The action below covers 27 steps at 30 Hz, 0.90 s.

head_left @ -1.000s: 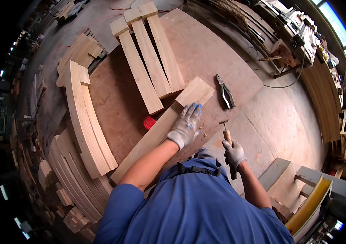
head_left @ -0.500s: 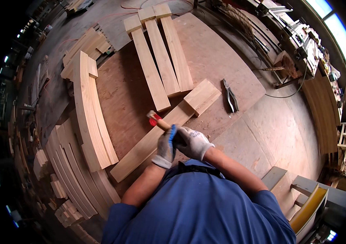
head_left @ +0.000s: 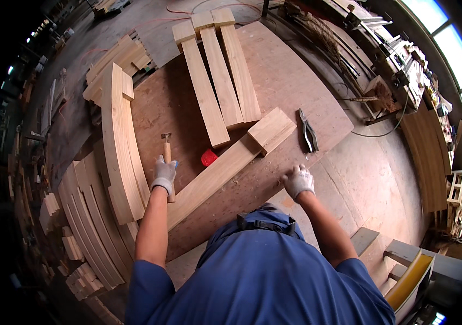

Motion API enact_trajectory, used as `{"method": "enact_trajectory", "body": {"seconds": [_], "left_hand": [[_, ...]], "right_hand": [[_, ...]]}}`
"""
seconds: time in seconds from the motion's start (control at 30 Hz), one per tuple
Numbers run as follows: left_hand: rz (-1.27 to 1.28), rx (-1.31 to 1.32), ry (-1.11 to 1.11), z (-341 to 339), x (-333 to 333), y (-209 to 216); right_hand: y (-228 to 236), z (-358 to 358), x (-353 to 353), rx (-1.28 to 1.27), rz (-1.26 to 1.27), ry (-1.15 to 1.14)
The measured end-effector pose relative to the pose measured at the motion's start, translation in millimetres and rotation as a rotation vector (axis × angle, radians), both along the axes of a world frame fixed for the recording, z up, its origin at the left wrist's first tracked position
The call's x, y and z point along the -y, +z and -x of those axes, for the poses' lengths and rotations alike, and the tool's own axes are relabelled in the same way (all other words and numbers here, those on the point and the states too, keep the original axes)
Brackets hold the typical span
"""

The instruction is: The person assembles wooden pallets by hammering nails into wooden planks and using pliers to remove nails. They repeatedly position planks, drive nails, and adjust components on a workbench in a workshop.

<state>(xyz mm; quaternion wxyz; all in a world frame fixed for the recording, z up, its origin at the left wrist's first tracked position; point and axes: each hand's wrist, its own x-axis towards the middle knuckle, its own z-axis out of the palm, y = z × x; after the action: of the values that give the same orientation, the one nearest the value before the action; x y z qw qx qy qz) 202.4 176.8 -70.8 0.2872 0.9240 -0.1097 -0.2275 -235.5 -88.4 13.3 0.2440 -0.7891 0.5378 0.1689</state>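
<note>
My left hand (head_left: pixel 164 174), in a white work glove, is closed around the wooden handle of a small hammer (head_left: pixel 166 146). Its metal head points away from me. Beneath it lies the left end of a long board (head_left: pixel 215 174), which has a short wood block (head_left: pixel 271 130) on its far right end. My right hand (head_left: pixel 297 182), gloved too, hovers near the bench edge with its fingers loosely bent and apart; nothing shows in it. Beyond that hand rests a pair of pliers (head_left: pixel 308 131) with dark handles. A red object (head_left: pixel 208 157) sits against the board's far side.
Three boards (head_left: pixel 221 81) with end blocks lie at the back of the wooden bench top (head_left: pixel 290 70). A long plank piece (head_left: pixel 122 146) stands along the left edge, beside stacked planks (head_left: pixel 92 216). A grey and yellow frame (head_left: pixel 412 276) is at lower right.
My hands were together over the board around the hammer. Now they are apart: the left has carried the hammer left, and the right has let go and moved right. The red object is uncovered.
</note>
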Motion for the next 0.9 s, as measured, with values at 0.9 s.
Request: {"method": "enact_trajectory", "body": {"seconds": [0.9], "left_hand": [[-0.263,0.076,-0.808,166,34,105]], "right_hand": [[-84,18,-20,0.279,0.143,0.147]]}}
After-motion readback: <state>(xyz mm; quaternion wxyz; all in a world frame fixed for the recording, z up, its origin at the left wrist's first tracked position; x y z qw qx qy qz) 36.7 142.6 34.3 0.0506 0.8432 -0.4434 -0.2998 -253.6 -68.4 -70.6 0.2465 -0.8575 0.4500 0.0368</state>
